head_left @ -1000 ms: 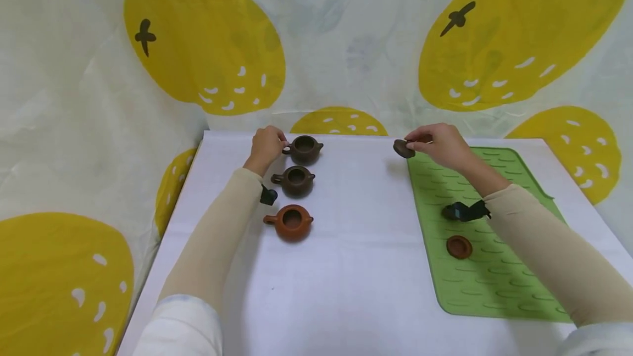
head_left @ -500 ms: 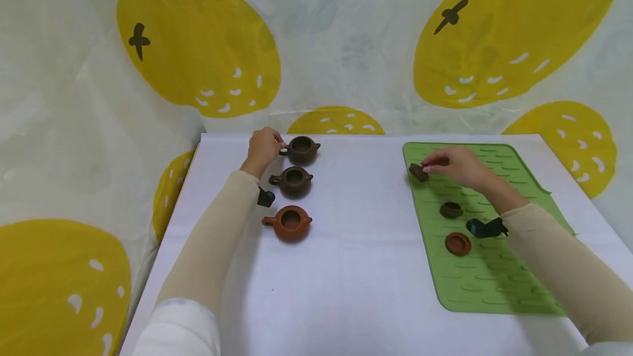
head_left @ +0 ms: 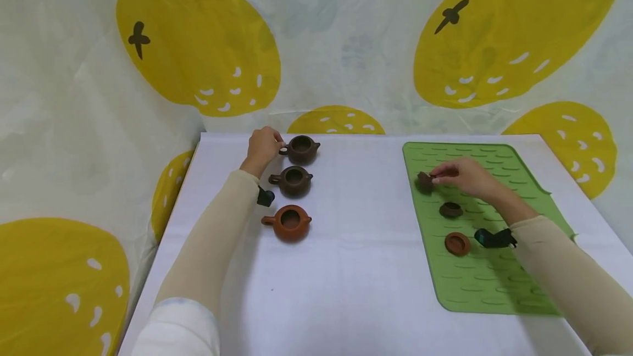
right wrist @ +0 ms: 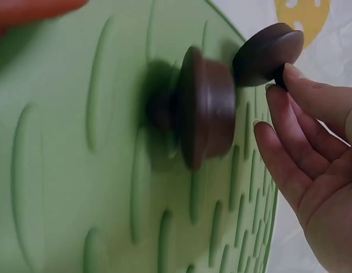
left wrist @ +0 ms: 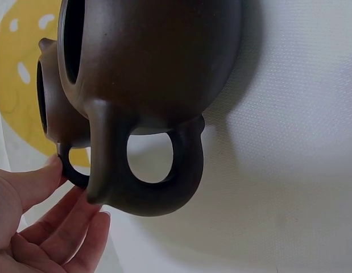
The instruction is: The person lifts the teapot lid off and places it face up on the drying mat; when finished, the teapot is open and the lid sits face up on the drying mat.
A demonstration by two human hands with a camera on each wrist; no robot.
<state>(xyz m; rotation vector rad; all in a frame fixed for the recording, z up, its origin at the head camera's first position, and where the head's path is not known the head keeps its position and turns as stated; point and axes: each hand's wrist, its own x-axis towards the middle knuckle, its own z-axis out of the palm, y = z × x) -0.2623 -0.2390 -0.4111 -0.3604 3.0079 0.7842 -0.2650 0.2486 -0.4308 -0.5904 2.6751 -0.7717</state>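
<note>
My left hand (head_left: pixel 264 148) pinches the handle of a lidless dark brown teapot (head_left: pixel 307 155) at the table's back. In the left wrist view, the thumb and fingers meet at that handle (left wrist: pixel 72 173), partly behind a nearer dark teapot (left wrist: pixel 147 68). Over the green mat (head_left: pixel 499 290), my right hand (head_left: pixel 467 179) holds a dark brown teapot lid (head_left: pixel 425 183) by its knob. In the right wrist view this lid (right wrist: pixel 266 54) is tilted, low by the mat; whether it touches, I cannot tell. Beside it another dark lid (right wrist: pixel 210 108) lies knob down.
Nearer me than the gripped teapot stand a second dark teapot (head_left: pixel 295 191) and an orange-brown one (head_left: pixel 293 234), both lidless, spouts to the right. An orange-brown lid (head_left: pixel 457 251) lies upturned on the mat. A patterned cloth (head_left: pixel 346 43) hangs behind the table.
My right hand has carried the dark lid from the mat's far left edge nearer to me, lower over the mat, and tilted it. The left hand keeps its place at the handle.
</note>
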